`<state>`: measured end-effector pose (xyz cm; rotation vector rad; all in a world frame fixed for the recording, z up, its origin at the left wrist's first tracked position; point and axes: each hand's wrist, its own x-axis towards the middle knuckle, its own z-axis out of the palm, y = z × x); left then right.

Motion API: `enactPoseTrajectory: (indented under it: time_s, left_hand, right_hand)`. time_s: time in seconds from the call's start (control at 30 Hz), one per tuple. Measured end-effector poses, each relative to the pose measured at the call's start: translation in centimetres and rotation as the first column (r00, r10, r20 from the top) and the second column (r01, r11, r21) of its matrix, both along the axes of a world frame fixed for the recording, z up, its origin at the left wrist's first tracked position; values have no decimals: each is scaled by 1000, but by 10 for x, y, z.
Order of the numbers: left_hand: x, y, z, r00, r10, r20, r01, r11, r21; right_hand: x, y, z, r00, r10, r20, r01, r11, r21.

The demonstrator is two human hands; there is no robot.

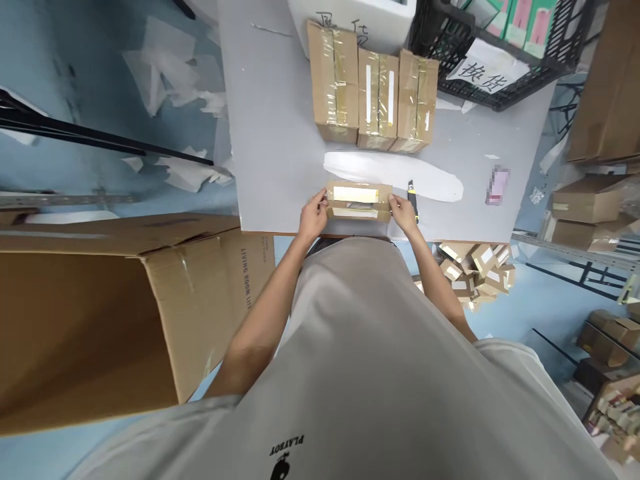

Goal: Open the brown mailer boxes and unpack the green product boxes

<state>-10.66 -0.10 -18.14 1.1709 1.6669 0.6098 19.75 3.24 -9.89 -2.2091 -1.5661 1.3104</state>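
A small taped cardboard box [359,201] lies at the near edge of the grey table [273,140]. My left hand [313,215] grips its left end with the fingers curled round it. My right hand [403,211] holds its right end the same way. Three taped cardboard boxes [373,93] stand side by side farther back on the table. A long white strip [390,175] lies just behind the held box, and a small dark cutter [411,191] rests beside my right hand.
A big open carton [115,313] stands on the floor at the left. A pile of small boxes [475,270] lies under the table's right side. A black crate [500,47] with a paper label sits at the back right. Cartons fill shelves at the right.
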Motion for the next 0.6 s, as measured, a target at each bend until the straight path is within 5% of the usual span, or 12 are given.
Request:
enactPoseTrajectory:
  time_s: [0.17,0.33,0.5,0.6]
  left_hand:
    - [22,11,7,985,34,169,-26,999,-47]
    - [12,-4,28,981,-87,171,88,996,-3]
    - [15,-20,38,986,-166,12,166,986,8]
    - [18,-26,36,980,-197,-40,197,980,-7]
  right_hand:
    - [12,0,7,982,-184,35,182,982,45]
    - [5,-2,7,980,-178,-84,184,980,72]
    - [0,4,12,991,54,119,-67,992,107]
    - [-5,8,15,916,246,317,-288,953,91]
